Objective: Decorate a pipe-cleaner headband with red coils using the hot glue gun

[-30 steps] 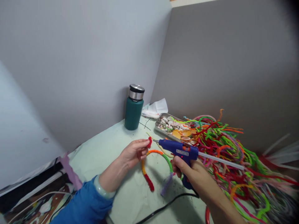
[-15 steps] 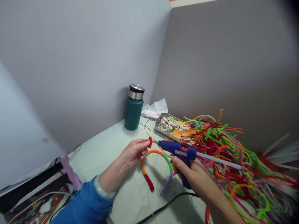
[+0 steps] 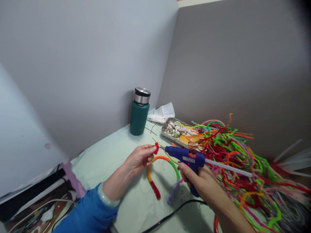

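Between thumb and fingertips, my left hand [image 3: 141,157] pinches a small red fuzzy piece [image 3: 156,148], which looks like bent pipe cleaner. My right hand [image 3: 200,181] is wrapped round the handle of a blue glue gun [image 3: 181,154], with a clear glue stick [image 3: 227,167] poking out of its back. The gun's nozzle points left and is at the red piece; whether it touches cannot be made out. Below both hands, a headband [image 3: 161,158] wrapped in red, orange, green and purple fuzzy sections lies on the table.
A green bottle [image 3: 139,116] stands near the wall. Behind the gun, a metal tray [image 3: 165,132] holds shells, beside white tissue [image 3: 164,112]. Tangled pipe cleaners [image 3: 233,152] are heaped on the right. A black cord [image 3: 170,216] crosses the table's front.
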The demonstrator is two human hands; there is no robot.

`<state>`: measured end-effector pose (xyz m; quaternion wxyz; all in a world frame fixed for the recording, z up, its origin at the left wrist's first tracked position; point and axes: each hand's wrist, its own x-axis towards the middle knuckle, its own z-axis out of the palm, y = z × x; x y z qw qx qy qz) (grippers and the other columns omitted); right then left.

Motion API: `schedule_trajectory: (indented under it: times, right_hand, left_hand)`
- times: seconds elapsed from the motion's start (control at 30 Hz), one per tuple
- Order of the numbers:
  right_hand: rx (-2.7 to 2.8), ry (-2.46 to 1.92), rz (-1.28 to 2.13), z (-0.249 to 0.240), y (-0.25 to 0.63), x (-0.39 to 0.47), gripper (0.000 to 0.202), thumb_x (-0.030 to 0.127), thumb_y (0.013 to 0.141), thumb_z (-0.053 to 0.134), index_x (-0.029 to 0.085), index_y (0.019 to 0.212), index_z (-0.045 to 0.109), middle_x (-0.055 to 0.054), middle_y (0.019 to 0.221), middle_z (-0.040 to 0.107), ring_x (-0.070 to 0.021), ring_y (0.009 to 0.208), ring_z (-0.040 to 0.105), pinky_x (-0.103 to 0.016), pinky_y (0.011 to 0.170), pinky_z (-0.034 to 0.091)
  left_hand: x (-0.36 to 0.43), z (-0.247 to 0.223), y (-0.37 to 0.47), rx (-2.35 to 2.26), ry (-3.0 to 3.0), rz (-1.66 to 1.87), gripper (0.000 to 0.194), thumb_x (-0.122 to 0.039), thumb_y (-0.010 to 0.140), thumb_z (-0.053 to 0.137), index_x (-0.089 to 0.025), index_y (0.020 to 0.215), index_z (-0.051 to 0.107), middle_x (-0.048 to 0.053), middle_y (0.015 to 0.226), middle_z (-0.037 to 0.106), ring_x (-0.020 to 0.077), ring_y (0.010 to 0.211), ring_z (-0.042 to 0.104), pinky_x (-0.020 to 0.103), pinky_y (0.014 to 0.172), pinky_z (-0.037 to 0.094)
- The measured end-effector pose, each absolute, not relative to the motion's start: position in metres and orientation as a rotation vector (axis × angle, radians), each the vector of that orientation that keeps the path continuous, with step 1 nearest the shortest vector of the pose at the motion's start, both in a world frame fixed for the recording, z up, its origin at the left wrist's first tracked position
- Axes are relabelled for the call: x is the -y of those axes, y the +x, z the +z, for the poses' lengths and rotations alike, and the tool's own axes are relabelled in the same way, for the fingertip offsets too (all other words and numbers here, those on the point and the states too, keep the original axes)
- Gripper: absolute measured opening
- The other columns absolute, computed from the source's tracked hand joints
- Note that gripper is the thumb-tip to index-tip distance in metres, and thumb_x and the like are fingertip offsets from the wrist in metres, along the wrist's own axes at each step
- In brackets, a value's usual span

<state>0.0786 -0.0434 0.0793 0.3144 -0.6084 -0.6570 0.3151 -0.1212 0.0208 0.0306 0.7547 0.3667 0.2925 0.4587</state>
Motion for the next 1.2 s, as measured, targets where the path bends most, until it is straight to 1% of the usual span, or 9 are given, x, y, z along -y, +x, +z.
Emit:
schedule_trajectory:
  times: [0.37, 0.67, 0.83, 0.9, 1.0, 1.07, 1.13, 1.2]
  right_hand:
    - [1.732, -1.603, 0.775, 0.08, 0.078, 0.042, 0.039, 0.056, 0.076, 0.05, 0.02, 0.062, 0.058, 0.001, 0.049, 0.05, -0.0127, 0.046, 0.044, -0.024, 0.045, 0.035]
    - [1.745, -1.582, 0.75, 0.083, 0.077, 0.043, 0.036, 0.054, 0.077, 0.052, 0.02, 0.075, 0.064, 0.002, 0.048, 0.05, -0.0127, 0.045, 0.043, -0.025, 0.045, 0.035]
    - [1.736, -1.612, 0.838, 0.077, 0.081, 0.042, 0.044, 0.057, 0.079, 0.048, 0.017, 0.062, 0.06, 0.001, 0.05, 0.051, -0.0121, 0.047, 0.046, -0.024, 0.047, 0.035]
    - [1.713, -1.596, 0.893, 0.075, 0.083, 0.041, 0.046, 0.057, 0.081, 0.046, 0.017, 0.065, 0.061, 0.0, 0.052, 0.052, -0.0125, 0.049, 0.048, -0.024, 0.048, 0.036]
    - [1.646, -1.536, 0.984, 0.073, 0.084, 0.04, 0.045, 0.056, 0.082, 0.046, 0.016, 0.083, 0.065, -0.002, 0.059, 0.058, -0.0141, 0.057, 0.054, -0.023, 0.049, 0.037]
    - [1.559, -1.476, 1.071, 0.071, 0.085, 0.039, 0.044, 0.054, 0.083, 0.047, 0.016, 0.094, 0.064, -0.005, 0.071, 0.063, -0.016, 0.065, 0.058, -0.023, 0.052, 0.038]
    - [1.463, -1.401, 1.165, 0.069, 0.086, 0.038, 0.043, 0.053, 0.082, 0.049, 0.015, 0.099, 0.062, -0.008, 0.084, 0.066, -0.0173, 0.071, 0.06, -0.024, 0.054, 0.04]
    - [1.393, -1.359, 1.2, 0.065, 0.087, 0.037, 0.042, 0.053, 0.081, 0.051, 0.015, 0.095, 0.062, -0.009, 0.088, 0.066, -0.0172, 0.07, 0.06, -0.025, 0.055, 0.041]
  left_hand:
    - [-0.02, 0.032, -0.121, -0.644, 0.814, 0.997, 0.019, -0.028, 0.071, 0.067, -0.01, 0.069, 0.06, -0.004, 0.051, 0.037, 0.0037, 0.044, 0.03, 0.018, 0.04, 0.019]
    - [-0.021, 0.032, -0.121, -0.645, 0.81, 0.994, 0.018, -0.027, 0.069, 0.069, -0.011, 0.069, 0.06, -0.005, 0.05, 0.038, 0.0037, 0.044, 0.03, 0.019, 0.041, 0.02]
    - [-0.02, 0.032, -0.121, -0.642, 0.817, 0.999, 0.02, -0.028, 0.07, 0.068, -0.012, 0.067, 0.057, -0.005, 0.05, 0.036, 0.0039, 0.044, 0.028, 0.02, 0.042, 0.018]
    - [-0.02, 0.031, -0.121, -0.644, 0.823, 1.001, 0.02, -0.028, 0.071, 0.068, -0.012, 0.066, 0.057, -0.005, 0.05, 0.035, 0.0039, 0.044, 0.027, 0.02, 0.042, 0.017]
    - [-0.021, 0.03, -0.121, -0.648, 0.832, 1.0, 0.021, -0.029, 0.071, 0.067, -0.012, 0.066, 0.056, -0.005, 0.05, 0.036, 0.004, 0.044, 0.028, 0.02, 0.042, 0.017]
    - [-0.022, 0.028, -0.122, -0.653, 0.836, 1.0, 0.021, -0.029, 0.071, 0.068, -0.012, 0.067, 0.056, -0.004, 0.051, 0.038, 0.004, 0.044, 0.029, 0.02, 0.043, 0.018]
    - [-0.022, 0.027, -0.122, -0.654, 0.839, 1.009, 0.021, -0.029, 0.071, 0.068, -0.012, 0.067, 0.056, -0.004, 0.053, 0.039, 0.0038, 0.044, 0.03, 0.02, 0.042, 0.019]
    - [-0.023, 0.026, -0.122, -0.664, 0.842, 1.02, 0.022, -0.03, 0.069, 0.069, -0.012, 0.068, 0.056, -0.004, 0.054, 0.04, 0.0035, 0.044, 0.031, 0.019, 0.042, 0.019]
